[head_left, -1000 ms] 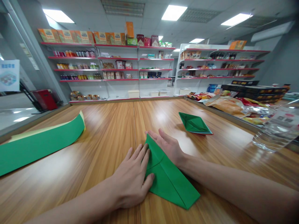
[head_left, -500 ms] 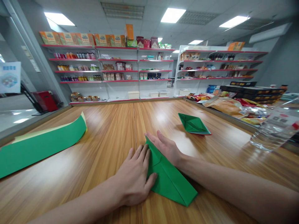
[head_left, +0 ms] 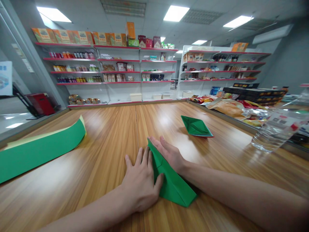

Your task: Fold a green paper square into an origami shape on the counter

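Observation:
On the wooden table [head_left: 106, 129] in front of me lies a folded sheet of green paper [head_left: 172, 182], narrow at its far tip and wider near me. My left hand [head_left: 142, 180] presses along its left edge, fingers stretched out and thumb resting on the paper. Along the right edge lies my right hand [head_left: 171, 153], fingers extended flat toward the far tip; its underside is hidden. Farther off to the right sits a folded green paper boat [head_left: 196, 126], touched by neither hand.
A long strip of green paper [head_left: 41, 153] with a yellowish underside curls up at the left. A clear plastic bottle [head_left: 272, 129] stands at the right edge, near snack packets [head_left: 227, 108] and black boxes [head_left: 253, 93]. Stocked shelves [head_left: 118, 71] line the back.
The view has shifted slightly, so things appear a little farther left. My left thumb lies farther onto the green paper, and my left index finger is spread more. The right hand stays along the edge.

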The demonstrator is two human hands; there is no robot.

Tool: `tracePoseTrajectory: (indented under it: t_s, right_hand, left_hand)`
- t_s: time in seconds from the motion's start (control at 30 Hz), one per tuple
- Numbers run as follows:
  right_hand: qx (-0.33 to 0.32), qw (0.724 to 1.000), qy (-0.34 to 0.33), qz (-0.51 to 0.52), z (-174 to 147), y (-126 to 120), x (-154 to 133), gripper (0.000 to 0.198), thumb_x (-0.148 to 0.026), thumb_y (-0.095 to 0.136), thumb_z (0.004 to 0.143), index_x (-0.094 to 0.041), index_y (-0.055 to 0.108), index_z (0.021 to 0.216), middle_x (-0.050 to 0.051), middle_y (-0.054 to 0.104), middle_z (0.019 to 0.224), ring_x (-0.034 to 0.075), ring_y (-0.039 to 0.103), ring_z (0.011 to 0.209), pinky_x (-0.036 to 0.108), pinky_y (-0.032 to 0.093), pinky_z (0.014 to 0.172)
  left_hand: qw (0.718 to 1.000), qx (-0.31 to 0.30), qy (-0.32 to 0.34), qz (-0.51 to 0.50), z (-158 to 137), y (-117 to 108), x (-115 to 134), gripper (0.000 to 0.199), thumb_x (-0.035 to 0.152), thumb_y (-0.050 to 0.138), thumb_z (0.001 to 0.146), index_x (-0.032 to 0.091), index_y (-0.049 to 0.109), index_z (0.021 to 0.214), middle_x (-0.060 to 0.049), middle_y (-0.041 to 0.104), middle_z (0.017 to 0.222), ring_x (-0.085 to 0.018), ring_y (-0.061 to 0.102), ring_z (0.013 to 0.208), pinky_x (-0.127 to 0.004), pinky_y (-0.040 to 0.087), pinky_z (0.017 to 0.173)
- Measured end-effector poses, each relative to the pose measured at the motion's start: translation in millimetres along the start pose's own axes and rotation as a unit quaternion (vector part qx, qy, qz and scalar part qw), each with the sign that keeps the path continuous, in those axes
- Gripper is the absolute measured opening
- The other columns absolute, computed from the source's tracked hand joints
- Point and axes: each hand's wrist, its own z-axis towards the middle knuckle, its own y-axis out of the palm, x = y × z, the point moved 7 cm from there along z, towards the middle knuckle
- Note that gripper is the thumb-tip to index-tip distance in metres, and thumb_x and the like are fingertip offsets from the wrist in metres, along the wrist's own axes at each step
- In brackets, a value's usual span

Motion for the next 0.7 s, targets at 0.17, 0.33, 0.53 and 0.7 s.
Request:
tracePoseTrajectory:
  t_s: [0.17,0.33,0.53,0.7]
  right_hand:
    - [0.003,1.0,-0.018,-0.01,2.6,-1.2,-0.7,0.055,-0.048,0.038,0.093,-0.013,0.043,0.134,0.004,0.021,0.153,0.017,0.012,0.141,0.035,0.002,0.117]
    - [0.013,0.999,-0.043,-0.019,-3.3,2.5,-0.9,0.057,-0.048,0.038,0.092,-0.017,0.035,0.14,0.0,0.017,0.153,0.015,0.008,0.142,0.034,0.001,0.117]
    - [0.036,0.994,-0.089,-0.06,-13.6,2.3,-1.3,0.076,-0.054,0.047,0.086,-0.013,0.024,0.145,0.006,0.014,0.154,0.017,0.007,0.142,0.034,0.004,0.117]
    - [0.057,0.993,-0.095,-0.043,-23.6,-0.4,4.4,0.08,-0.056,0.053,0.082,-0.013,0.026,0.144,0.005,0.016,0.153,0.018,0.006,0.142,0.035,0.006,0.118]
  left_hand:
    - [0.999,0.003,-0.028,0.023,2.0,0.9,1.9,0.071,0.051,0.019,0.09,0.005,0.022,0.144,-0.023,0.013,0.152,-0.044,0.006,0.138,-0.078,0.008,0.095]
    - [0.999,0.0,-0.027,0.029,1.8,2.1,3.7,0.072,0.05,0.016,0.091,0.001,0.02,0.144,-0.025,0.012,0.151,-0.045,0.007,0.137,-0.081,0.007,0.092]
    - [0.999,-0.009,-0.038,0.032,1.5,1.7,3.9,0.072,0.05,0.014,0.092,0.001,0.018,0.144,-0.025,0.01,0.151,-0.045,0.007,0.137,-0.08,0.007,0.092]
    - [0.999,-0.013,-0.039,0.033,1.4,2.4,4.1,0.071,0.05,0.014,0.092,0.002,0.018,0.145,-0.022,0.01,0.152,-0.044,0.008,0.138,-0.081,0.006,0.092]
